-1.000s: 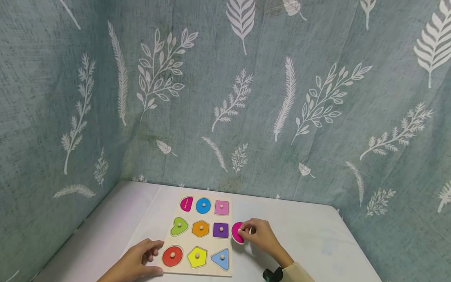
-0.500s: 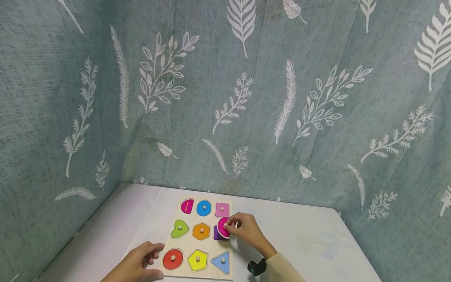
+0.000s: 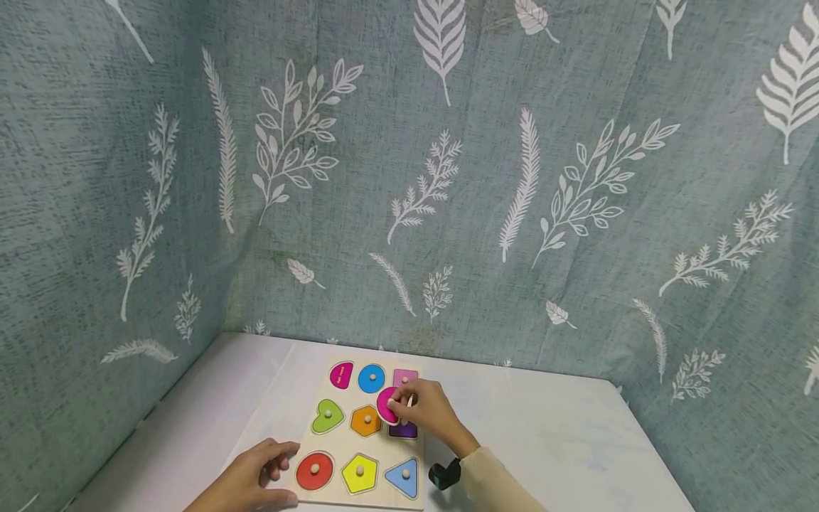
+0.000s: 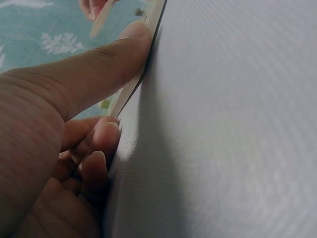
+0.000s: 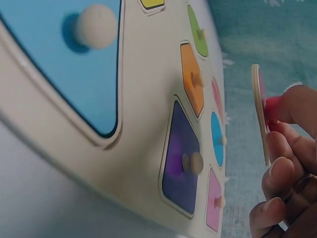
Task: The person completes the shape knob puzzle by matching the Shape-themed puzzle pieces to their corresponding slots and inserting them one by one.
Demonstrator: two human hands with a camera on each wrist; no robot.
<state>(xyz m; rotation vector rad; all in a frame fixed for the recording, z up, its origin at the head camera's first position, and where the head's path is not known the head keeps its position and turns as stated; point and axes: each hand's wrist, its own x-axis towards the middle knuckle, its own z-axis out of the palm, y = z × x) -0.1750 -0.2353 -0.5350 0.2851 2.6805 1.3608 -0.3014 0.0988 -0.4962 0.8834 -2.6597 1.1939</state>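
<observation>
A magenta wooden puzzle piece with a rounded edge point(image 3: 387, 405) is in my right hand point(image 3: 427, 407), whose thumb and fingertips pinch its knob. It is raised over the wooden peg puzzle board point(image 3: 342, 436), between the orange hexagon point(image 3: 365, 421) and the purple square point(image 3: 402, 430). In the right wrist view the piece point(image 5: 260, 114) is seen edge-on, apart from the board. My left hand point(image 3: 249, 475) rests against the board's left edge near its front corner. The left thumb point(image 4: 106, 67) touches that edge, the other fingers loosely bent beside it.
At the board's far left lies a magenta half-round recess point(image 3: 341, 375) with printing. A blue circle, pink square, green heart, red circle, yellow pentagon and blue triangle point(image 3: 402, 478) sit in the board. White cloth point(image 3: 544, 434) covers the table; a leaf-patterned curtain point(image 3: 473, 213) hangs behind.
My right hand has carried the magenta piece leftward from beside the board, across the purple square, and slightly away from me. The left hand has stayed at the board's edge.
</observation>
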